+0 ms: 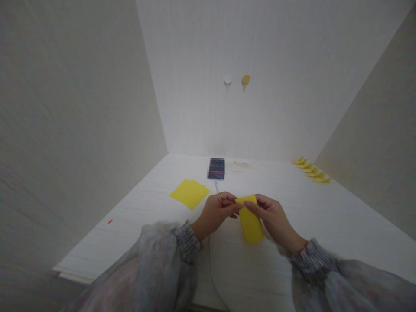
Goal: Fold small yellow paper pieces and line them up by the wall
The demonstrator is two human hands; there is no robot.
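Observation:
A folded yellow paper point(250, 223) is held just above the white table point(325, 225), near its middle. My left hand point(217, 213) pinches the paper's upper left edge with thumb and fingers. The paper's upper right edge is pinched by my right hand point(274, 219). Both hands are closed on it. A ring shows on a finger of my left hand.
A small stack of flat yellow sheets point(190, 193) lies to the left. A phone point(216, 168) with a white cable point(211, 260) sits behind the hands. Several folded yellow pieces point(312, 171) line the far right edge. Two hooks point(236, 81) hang on the back wall.

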